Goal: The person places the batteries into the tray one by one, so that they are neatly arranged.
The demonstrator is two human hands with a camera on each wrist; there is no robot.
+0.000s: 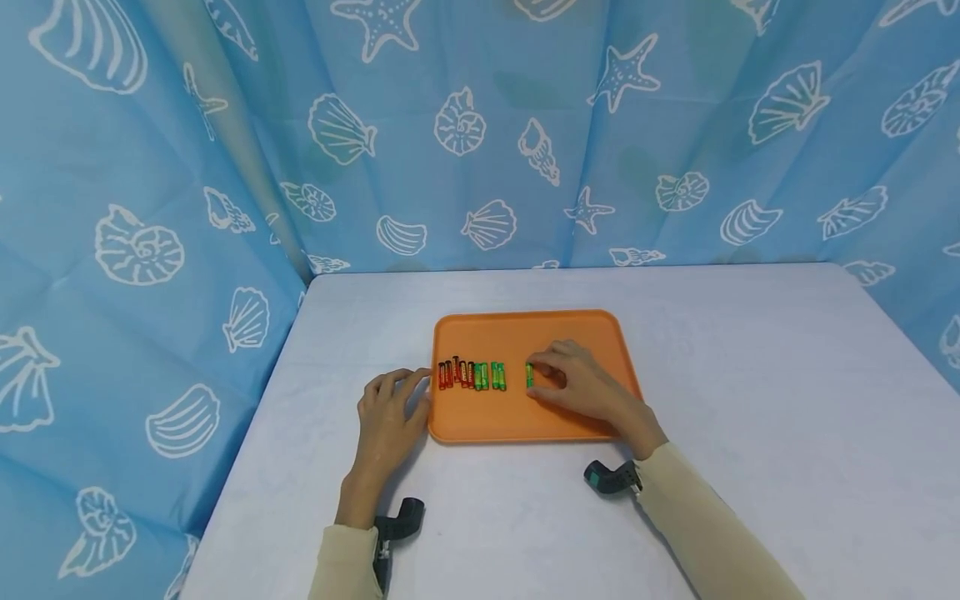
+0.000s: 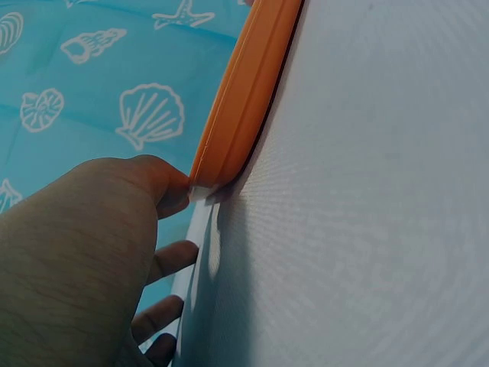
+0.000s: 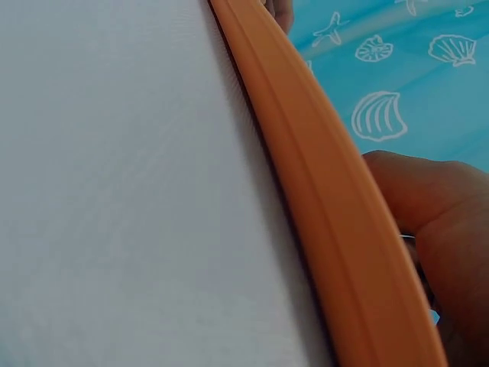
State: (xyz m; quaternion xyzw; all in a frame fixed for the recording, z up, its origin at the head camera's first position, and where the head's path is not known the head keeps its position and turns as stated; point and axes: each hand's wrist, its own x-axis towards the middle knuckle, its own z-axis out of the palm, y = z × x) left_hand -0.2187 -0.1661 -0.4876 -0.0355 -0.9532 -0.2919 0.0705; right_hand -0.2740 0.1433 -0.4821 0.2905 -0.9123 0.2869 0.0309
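Note:
An orange tray (image 1: 487, 421) lies on the table, its side wall close up in both wrist views. Toward its left side, several red batteries (image 1: 449, 373) stand side by side, followed by several green batteries (image 1: 481, 377). Farther right, apart from that row, is a single green battery (image 1: 529, 375). My right hand (image 1: 577, 379) pinches this one end to end between thumb and fingers. At the tray's left rim, my left hand (image 1: 390, 421) touches the edge with its thumb and a finger; the other fingers are loosely bent. The right wrist view hides the held battery behind the tray wall.
A white cloth (image 1: 750, 375) covers the table around the tray. Behind and to the left hangs a blue curtain (image 1: 480, 183) with shell and starfish prints. Each wrist wears a black camera mount, the right mount (image 1: 611, 477) near the tray's front edge.

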